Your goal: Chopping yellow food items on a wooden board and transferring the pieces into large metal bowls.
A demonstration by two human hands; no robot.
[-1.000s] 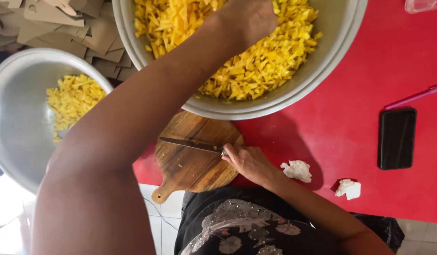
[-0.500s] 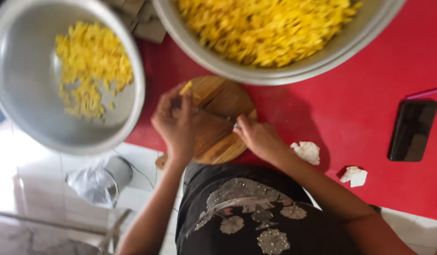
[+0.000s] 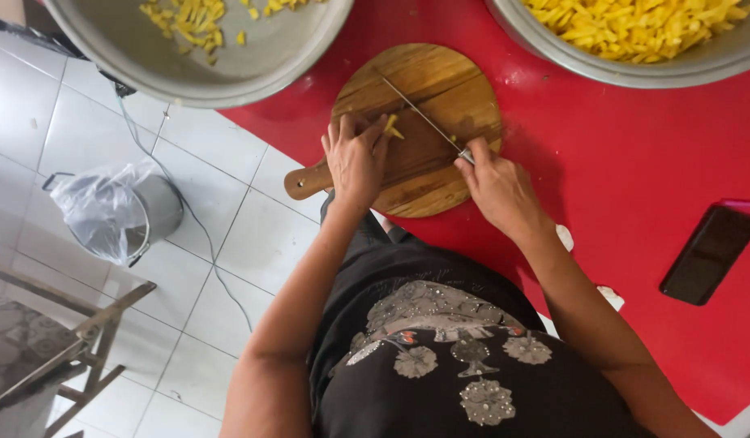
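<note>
While your left hand [image 3: 355, 158] is pinning a yellow strip [image 3: 391, 126] to the round wooden board [image 3: 428, 174] on the red bench [image 3: 634, 162], grip clamped on it, your right hand [image 3: 497, 186] is gripping the knife [image 3: 424, 118], blade pointing toward 10 o'clock. Steel bowls are sitting at 11 [image 3: 229, 65] and 1 o'clock [image 3: 675, 69].

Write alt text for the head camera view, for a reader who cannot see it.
Seen from above, a person's left hand holds a small yellow piece on a round wooden cutting board while the right hand grips a knife laid across it. The board sits on a red table between two metal bowls of yellow pieces, a dark phone to the right.
</note>
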